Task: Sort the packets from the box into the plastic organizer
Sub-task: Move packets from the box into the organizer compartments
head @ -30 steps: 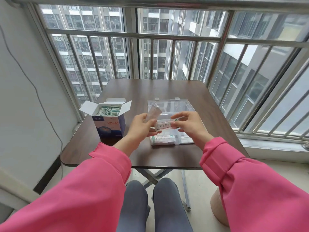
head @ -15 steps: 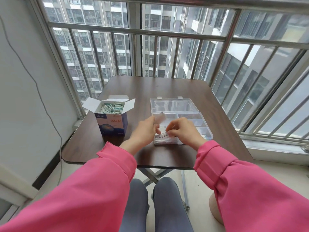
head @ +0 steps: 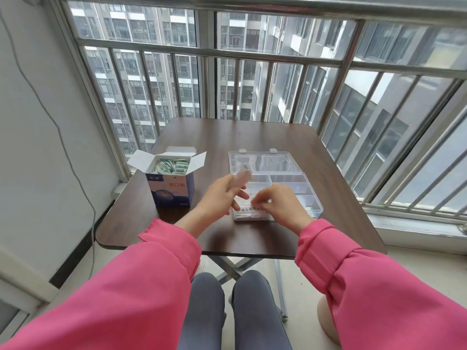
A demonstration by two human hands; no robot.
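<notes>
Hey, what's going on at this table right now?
A person in pink sleeves is sorting packets from an open box into a clear plastic organizer on the table. The right hand is setting a packet into a near compartment. The left hand holds a pale strip. More packets remain in the box.

Bright pink sleeves (head: 141, 279) and grey trousers (head: 230, 311) frame a dark brown wood-grain table (head: 252, 137). On it stands a white-flapped cardboard box (head: 170, 184), its blue front carrying red characters and a pale round motif, filled with teal-and-white packets (head: 170, 165). Beside it lies a clear, colourless plastic organizer (head: 273, 173); a white packet with dark print (head: 249, 209) shows in its near left compartment. Silver-grey metal railings (head: 252, 56) cross grey tower blocks (head: 141, 79) behind; the wall (head: 32, 122) is white.
</notes>
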